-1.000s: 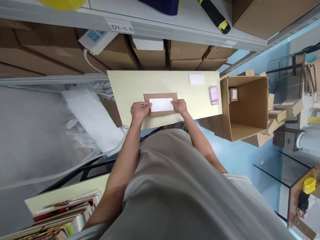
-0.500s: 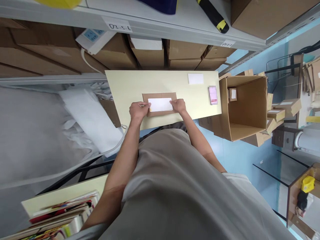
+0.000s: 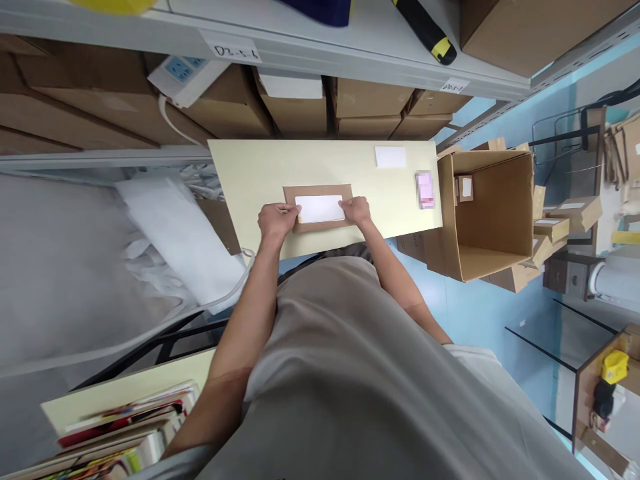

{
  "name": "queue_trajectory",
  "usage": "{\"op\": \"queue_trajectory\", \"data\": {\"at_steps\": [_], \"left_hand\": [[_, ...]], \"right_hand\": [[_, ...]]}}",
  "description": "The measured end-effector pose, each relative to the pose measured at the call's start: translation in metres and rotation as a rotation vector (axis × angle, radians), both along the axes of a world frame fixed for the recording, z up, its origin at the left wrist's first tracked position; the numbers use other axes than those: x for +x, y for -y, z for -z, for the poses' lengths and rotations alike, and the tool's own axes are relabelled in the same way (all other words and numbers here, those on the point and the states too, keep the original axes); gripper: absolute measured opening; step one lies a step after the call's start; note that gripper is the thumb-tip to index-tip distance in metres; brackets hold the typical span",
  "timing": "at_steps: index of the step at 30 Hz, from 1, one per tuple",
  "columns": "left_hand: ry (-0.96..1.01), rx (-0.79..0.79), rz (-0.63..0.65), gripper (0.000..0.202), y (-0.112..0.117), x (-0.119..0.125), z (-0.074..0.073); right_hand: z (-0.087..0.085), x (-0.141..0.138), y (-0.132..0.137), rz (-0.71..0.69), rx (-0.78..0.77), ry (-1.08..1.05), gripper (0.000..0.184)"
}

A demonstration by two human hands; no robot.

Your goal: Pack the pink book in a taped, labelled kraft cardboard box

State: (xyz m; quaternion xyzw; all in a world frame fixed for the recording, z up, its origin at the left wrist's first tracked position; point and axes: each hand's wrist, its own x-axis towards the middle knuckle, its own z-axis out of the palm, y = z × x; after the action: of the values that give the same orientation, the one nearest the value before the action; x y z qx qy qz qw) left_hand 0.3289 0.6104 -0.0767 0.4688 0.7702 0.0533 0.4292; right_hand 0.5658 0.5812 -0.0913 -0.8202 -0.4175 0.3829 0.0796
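A flat brown cardboard parcel lies near the front edge of a pale yellow table. A white label sits on top of it. My left hand is curled at the label's left end, fingers pinched on its edge. My right hand presses with bent fingers on the label's right end. Both hands rest on the parcel.
A second white label and a small pink item lie at the table's right. An open cardboard box stands to the right. Shelves of brown boxes rise behind. White bags pile up on the left.
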Motion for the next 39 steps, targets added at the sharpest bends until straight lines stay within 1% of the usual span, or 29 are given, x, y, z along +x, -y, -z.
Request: {"op": "queue_trajectory", "data": {"at_steps": [12, 21, 30, 34, 37, 39], "left_hand": [[-0.035, 0.008, 0.004, 0.026, -0.001, 0.004, -0.003], [-0.010, 0.002, 0.027, 0.028, -0.001, 0.004, -0.003], [-0.019, -0.002, 0.031, 0.028, -0.003, 0.005, 0.001], [-0.023, 0.014, 0.031, 0.024, -0.003, 0.006, 0.001], [-0.010, 0.016, 0.031, 0.022, -0.002, 0.006, 0.000], [-0.010, 0.014, 0.031, 0.022, -0.003, 0.006, -0.001]], "right_hand": [[-0.003, -0.001, -0.001, 0.010, -0.026, -0.001, 0.042], [-0.003, -0.001, -0.003, 0.028, -0.042, 0.008, 0.038], [0.005, -0.001, -0.006, 0.029, -0.040, 0.022, 0.029], [0.010, 0.002, -0.008, 0.015, -0.015, 0.005, 0.023], [0.010, 0.004, -0.010, 0.004, -0.006, -0.007, 0.021], [0.007, 0.007, -0.013, 0.009, -0.047, 0.017, 0.022]]}}
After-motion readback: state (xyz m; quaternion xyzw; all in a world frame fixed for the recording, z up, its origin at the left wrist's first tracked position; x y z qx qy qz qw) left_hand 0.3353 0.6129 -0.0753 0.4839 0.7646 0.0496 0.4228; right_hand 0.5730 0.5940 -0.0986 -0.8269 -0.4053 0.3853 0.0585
